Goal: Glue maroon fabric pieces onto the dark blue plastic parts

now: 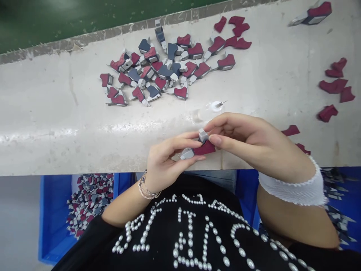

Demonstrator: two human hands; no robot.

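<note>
maroon fabric (205, 148) on grey moulded piece (187, 153), pinched between left hand (169, 158) and right hand (251, 141)

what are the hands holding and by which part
Both hands hold a small maroon-and-grey piece: the left hand grips its grey end, while the right hand pinches the grey block at its top.

Maroon fabric patch (204, 148) on a pale grey piece (187, 153)

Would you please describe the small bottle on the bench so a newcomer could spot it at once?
On the white bench, above the person's right hand and below the heap of maroon-and-grey pieces, lies a clear squeeze bottle. Its thin metal needle tip sets it apart.
</note>
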